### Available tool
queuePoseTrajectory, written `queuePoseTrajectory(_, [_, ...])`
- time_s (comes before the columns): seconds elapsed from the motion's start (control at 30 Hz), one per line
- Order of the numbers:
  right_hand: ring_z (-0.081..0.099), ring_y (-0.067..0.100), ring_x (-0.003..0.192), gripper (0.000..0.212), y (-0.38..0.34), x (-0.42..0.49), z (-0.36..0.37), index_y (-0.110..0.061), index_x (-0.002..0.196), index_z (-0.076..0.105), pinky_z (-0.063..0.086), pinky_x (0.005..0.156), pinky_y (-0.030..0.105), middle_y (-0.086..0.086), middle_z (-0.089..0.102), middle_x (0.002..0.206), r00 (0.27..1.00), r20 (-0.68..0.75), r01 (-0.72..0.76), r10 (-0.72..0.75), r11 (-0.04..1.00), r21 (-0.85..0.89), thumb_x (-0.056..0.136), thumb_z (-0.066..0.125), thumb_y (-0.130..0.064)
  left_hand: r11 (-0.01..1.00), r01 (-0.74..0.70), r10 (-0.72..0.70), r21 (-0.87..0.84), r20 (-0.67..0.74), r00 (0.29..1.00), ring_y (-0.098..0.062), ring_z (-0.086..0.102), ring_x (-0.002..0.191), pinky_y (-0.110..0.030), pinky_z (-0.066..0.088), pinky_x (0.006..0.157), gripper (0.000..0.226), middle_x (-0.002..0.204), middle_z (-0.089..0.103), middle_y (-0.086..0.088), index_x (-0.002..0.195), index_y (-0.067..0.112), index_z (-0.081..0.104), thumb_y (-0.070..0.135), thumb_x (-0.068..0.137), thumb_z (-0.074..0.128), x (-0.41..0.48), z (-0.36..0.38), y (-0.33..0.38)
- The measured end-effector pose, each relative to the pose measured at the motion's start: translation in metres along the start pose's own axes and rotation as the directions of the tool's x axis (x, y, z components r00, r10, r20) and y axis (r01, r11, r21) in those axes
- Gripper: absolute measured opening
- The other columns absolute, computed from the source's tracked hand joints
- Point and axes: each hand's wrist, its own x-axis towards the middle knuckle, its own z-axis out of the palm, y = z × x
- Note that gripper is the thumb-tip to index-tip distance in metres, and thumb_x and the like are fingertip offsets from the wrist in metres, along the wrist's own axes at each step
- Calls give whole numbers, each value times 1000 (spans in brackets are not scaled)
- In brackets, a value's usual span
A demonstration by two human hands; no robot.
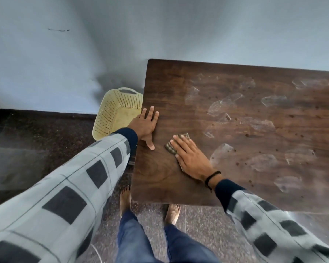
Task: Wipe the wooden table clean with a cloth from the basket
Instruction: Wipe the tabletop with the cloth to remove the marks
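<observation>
The right hand [191, 158] lies flat, fingers straight, pressing a small dark cloth [172, 148] onto the wooden table [235, 149]; the left hand [146, 126] rests open at the table's edge, beside the basket [114, 114]. The cloth looks soft and light — best driven under a flat palm.

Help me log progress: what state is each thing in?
wooden table: left end clean, pale smears and dark specks elsewhere.
left hand: flat on the table edge.
right hand: flat, pressing the cloth.
cloth: flat on the table, mostly under that hand.
basket: beside the table, nothing visible inside.
</observation>
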Motion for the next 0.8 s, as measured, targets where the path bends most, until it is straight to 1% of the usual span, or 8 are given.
queuePoseTrajectory(0.1, [9,19,156,54,9,-21,3,-21,161,21,8,126,39,-1,14,169,990,52,137,-133,986,-94,109,29,-33,1000,11,-11,-9,16,1000,-38,-20,149,-52,13,120,162,157,-38,-11,153,15,-27,60,52,90,0,-1,3])
queuePoseTrajectory(0.27, [10,21,155,55,-27,-14,13,-22,161,23,15,124,47,0,18,168,960,-92,-261,265,964,54,108,35,-32,999,32,-32,1,23,999,-39,-19,149,-53,12,120,164,158,-37,-12,153,14,-27,60,49,91,1,-3,4])
queuePoseTrajectory(0.37, [6,22,156,57,-58,-57,35,-21,161,19,10,126,45,3,14,169,999,-33,-40,40,999,-11,108,36,-32,999,38,-38,0,11,999,-38,-18,150,-53,13,120,163,158,-36,-12,153,14,-26,59,50,91,1,-2,5])
queuePoseTrajectory(0.43, [4,21,156,57,-49,-79,35,-22,162,19,6,127,42,2,13,169,986,49,163,-160,985,-51,108,36,-32,1000,24,-24,-1,-12,1000,-38,-16,150,-52,13,120,162,159,-34,-12,154,14,-25,59,51,91,0,0,4])
queuePoseTrajectory(0.5, [5,19,156,58,-30,-78,26,-24,162,17,6,127,42,-1,13,169,963,104,256,-247,962,-94,108,36,-32,1000,15,-16,-3,-25,1000,-39,-15,150,-52,14,120,161,159,-33,-13,154,13,-24,60,51,91,-1,1,3])
queuePoseTrajectory(0.53, [6,18,156,58,-22,-72,23,-24,162,17,7,126,43,-2,14,169,972,95,225,-216,969,-106,107,36,-32,1000,12,-12,3,-28,1000,-39,-15,150,-52,15,120,161,160,-32,-13,154,13,-24,60,51,91,-2,1,4])
queuePoseTrajectory(0.67, [6,18,156,56,-37,-66,23,-20,160,24,20,123,48,1,17,168,985,-55,-164,164,986,-9,107,35,-32,1000,9,-9,1,-44,999,-39,-13,151,-50,14,121,161,160,-30,-14,154,13,-23,59,51,91,-3,0,4])
queuePoseTrajectory(0.8, [4,20,156,57,-46,-104,32,-22,162,18,5,127,40,1,11,169,996,23,87,-86,994,-72,108,35,-32,1000,8,-8,4,-45,999,-38,-14,151,-49,12,121,160,160,-30,-14,154,12,-24,59,53,90,-1,1,4])
